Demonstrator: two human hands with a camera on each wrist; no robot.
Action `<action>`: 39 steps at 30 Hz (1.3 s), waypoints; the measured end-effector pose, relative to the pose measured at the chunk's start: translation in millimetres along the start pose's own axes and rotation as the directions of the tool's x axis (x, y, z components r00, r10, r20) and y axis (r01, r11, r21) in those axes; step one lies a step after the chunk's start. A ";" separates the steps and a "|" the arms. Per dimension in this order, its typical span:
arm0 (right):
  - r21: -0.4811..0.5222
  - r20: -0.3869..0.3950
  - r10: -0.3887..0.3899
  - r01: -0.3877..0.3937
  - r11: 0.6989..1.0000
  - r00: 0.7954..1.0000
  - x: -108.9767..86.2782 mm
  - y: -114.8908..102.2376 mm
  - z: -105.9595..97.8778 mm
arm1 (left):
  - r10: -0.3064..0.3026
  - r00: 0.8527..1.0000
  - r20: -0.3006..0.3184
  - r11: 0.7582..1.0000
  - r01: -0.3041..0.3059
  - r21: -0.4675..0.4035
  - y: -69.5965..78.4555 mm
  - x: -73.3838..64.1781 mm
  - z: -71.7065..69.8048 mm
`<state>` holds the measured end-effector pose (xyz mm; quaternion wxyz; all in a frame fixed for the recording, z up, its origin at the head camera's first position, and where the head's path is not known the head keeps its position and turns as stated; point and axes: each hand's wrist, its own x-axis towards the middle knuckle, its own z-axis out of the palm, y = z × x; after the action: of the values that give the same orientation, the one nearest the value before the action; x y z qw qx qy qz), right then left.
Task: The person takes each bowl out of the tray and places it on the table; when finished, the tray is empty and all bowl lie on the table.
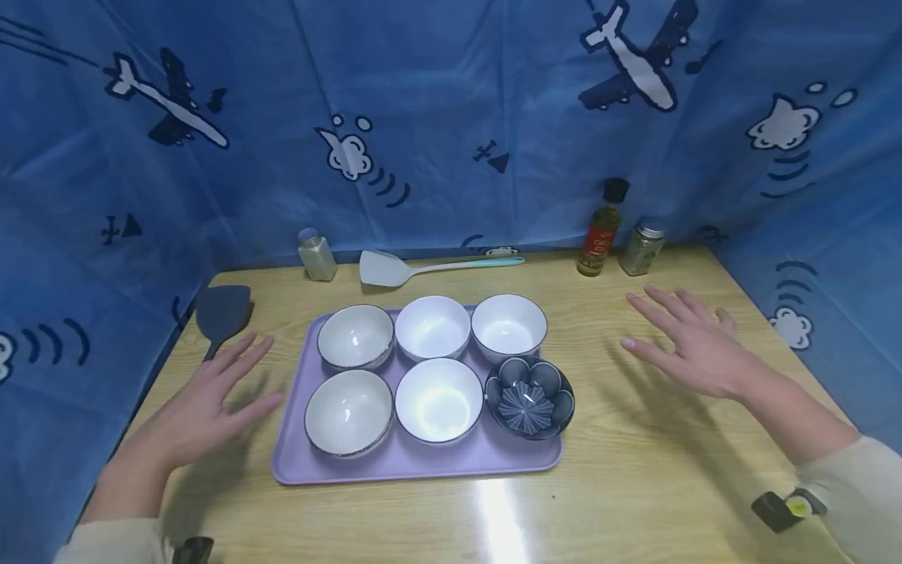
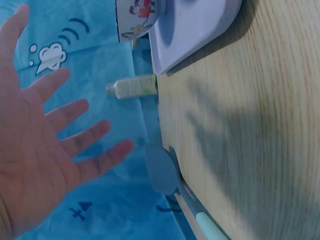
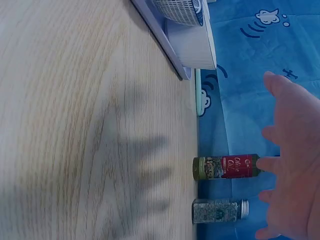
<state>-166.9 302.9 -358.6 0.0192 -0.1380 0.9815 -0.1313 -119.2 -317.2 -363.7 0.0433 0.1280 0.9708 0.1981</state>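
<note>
My left hand (image 1: 204,407) hovers left of a purple tray (image 1: 423,468), fingers spread and holding nothing. Over the table's right side, my right hand (image 1: 694,345) is also spread and bare. Two rows of bowls stand on the tray. Along its left are two off-white bowls, a rear one (image 1: 355,337) and a front one (image 1: 348,413). White bowls fill the middle, rear (image 1: 433,329) and front (image 1: 439,400). At the right, a white bowl (image 1: 509,326) sits behind a dark patterned bowl (image 1: 529,397). In the left wrist view, the nearest bowl (image 2: 140,17) shows a coloured figure on its outside.
A dark spatula (image 1: 223,312) lies at the left edge. Along the back are a small shaker bottle (image 1: 317,255), a pale spatula (image 1: 386,269) with a mint handle, an olive oil bottle (image 1: 600,235) and a spice jar (image 1: 642,247). A blue printed curtain (image 1: 437,117) surrounds the wooden table.
</note>
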 end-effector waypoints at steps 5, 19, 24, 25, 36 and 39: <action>0.037 -0.022 -0.030 0.031 0.999 0.999 3.9 -4.5 1.7 | -0.013 1.000 0.019 0.997 0.015 -0.071 -5.1 -3.8 4.5; 0.351 0.004 -0.105 0.097 0.932 0.995 38.8 -20.6 20.1 | -0.020 0.999 0.035 0.927 0.032 -0.373 -33.2 -20.4 35.9; 0.507 0.039 -0.082 0.052 0.861 0.996 51.6 -25.5 26.3 | -0.020 0.998 0.059 0.862 0.047 -0.505 -36.1 -22.1 43.9; 0.520 0.044 -0.080 0.045 0.853 0.996 54.1 -26.2 28.2 | -0.019 0.997 0.069 0.851 0.052 -0.523 -36.7 -22.1 45.4; 0.689 0.104 -0.103 0.003 0.724 0.989 79.6 -42.0 55.6 | -0.007 0.990 0.139 0.769 0.095 -0.632 -46.0 -21.8 60.6; 0.719 0.112 -0.084 -0.023 0.695 0.990 83.4 -45.4 62.6 | -0.005 0.991 0.135 0.769 0.090 -0.633 -48.6 -20.8 65.7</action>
<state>-230.4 221.9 -407.3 0.1363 -0.1444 0.8462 -0.4945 -101.6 -341.4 -442.5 0.1502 0.0935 0.8442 0.5060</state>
